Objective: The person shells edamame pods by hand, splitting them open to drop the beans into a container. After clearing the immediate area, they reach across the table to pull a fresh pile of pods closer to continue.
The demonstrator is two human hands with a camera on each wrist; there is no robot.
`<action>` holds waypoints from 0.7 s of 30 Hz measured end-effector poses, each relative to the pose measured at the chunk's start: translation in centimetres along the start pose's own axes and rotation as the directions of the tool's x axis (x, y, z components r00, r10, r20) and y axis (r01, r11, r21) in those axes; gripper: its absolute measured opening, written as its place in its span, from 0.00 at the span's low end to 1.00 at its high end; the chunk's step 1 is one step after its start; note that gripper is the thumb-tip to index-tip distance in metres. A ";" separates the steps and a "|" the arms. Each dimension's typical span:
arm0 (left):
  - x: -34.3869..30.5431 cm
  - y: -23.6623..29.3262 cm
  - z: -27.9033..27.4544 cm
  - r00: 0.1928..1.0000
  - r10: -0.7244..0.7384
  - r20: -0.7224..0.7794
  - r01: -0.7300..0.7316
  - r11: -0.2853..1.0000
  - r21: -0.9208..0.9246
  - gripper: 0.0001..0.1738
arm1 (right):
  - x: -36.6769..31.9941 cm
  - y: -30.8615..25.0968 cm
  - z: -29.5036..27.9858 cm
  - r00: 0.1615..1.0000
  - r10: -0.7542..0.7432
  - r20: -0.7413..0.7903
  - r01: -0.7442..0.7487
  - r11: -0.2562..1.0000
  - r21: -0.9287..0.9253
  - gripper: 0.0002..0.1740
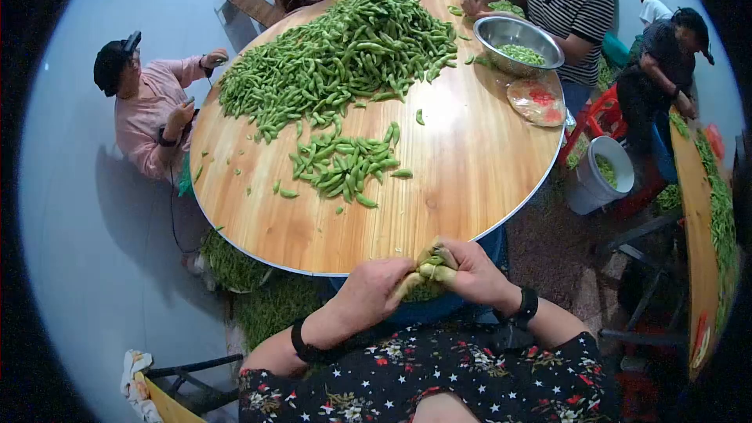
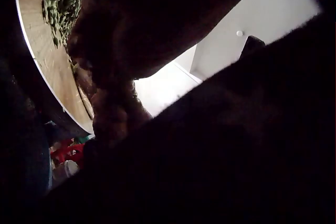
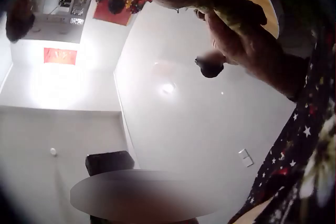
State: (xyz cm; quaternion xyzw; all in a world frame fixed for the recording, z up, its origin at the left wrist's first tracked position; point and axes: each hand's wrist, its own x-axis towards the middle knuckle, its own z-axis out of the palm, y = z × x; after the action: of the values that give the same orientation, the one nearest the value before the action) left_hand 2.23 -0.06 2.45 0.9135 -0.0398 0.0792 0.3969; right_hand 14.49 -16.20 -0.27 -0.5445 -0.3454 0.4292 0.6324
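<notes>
Both hands meet just off the near edge of the round wooden table in the head view. The left hand (image 1: pixel 374 285) pinches one side of a green pod (image 1: pixel 433 271), and the right hand (image 1: pixel 479 272) pinches its other side, fingers curled. Beneath them is a blue tub (image 1: pixel 407 313) with green stuff in it. A small group of green pods (image 1: pixel 348 168) lies on the table ahead of the hands, with a large heap of pods (image 1: pixel 352 55) behind. The left wrist view is mostly dark; the right wrist view shows both hands close together, the pod partly hidden.
A steel bowl (image 1: pixel 518 45) of shelled beans and a plastic bag (image 1: pixel 537 102) sit at the table's right. Several people are around the table (image 1: pixel 470 180). A white bucket (image 1: pixel 601 175) stands on the floor at right; pod shells (image 1: pixel 274 305) cover the floor at left.
</notes>
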 end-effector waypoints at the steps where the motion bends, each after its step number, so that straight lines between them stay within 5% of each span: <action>1: 0.2 0.4 -0.3 0.999 -0.048 -0.008 0.048 0.999 -0.023 0.06 | 0.2 -0.4 0.1 1.000 0.007 -0.020 -0.009 0.995 -0.095 0.07; 5: -0.3 -0.3 0.6 0.990 0.036 -0.140 -0.044 0.997 -0.056 0.05 | 0.2 -1.5 0.6 0.998 0.070 0.001 -0.070 0.997 0.022 0.08; 7: -0.5 -0.3 0.6 0.990 -0.017 -0.141 0.005 0.997 -0.083 0.06 | 0.3 -1.8 0.5 0.955 0.282 0.087 -0.295 0.930 0.221 0.10; 10: -0.7 -0.4 0.7 0.980 0.098 -0.174 -0.103 0.994 -0.020 0.05 | 0.5 -0.4 -0.2 0.928 0.314 0.200 -0.362 0.887 0.286 0.11; 14: -1.0 -0.7 0.7 0.948 0.308 -0.083 -0.288 0.938 0.194 0.08 | 0.6 0.3 -0.8 0.881 0.342 0.327 -0.454 0.807 0.379 0.12; 18: -1.1 -0.4 0.1 0.945 0.326 0.002 -0.321 0.931 0.172 0.06 | -0.1 -0.4 -0.4 0.876 0.344 0.339 -0.452 0.830 0.326 0.11; 20: -1.2 0.0 -0.3 0.997 -0.074 0.037 0.082 0.921 -0.381 0.08 | -0.3 -0.2 0.1 0.928 0.250 0.275 -0.335 0.883 0.329 0.09; 21: -1.1 -0.2 -0.3 0.997 -0.070 0.037 0.079 0.921 -0.381 0.08 | -0.3 -0.1 0.3 0.929 0.249 0.272 -0.333 0.884 0.328 0.09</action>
State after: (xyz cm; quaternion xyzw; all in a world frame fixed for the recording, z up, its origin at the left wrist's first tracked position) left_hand 1.11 0.34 2.33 0.8203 -0.0241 0.0444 0.5697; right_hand 14.11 -16.32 -0.08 -0.4105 -0.2409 0.6350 0.6085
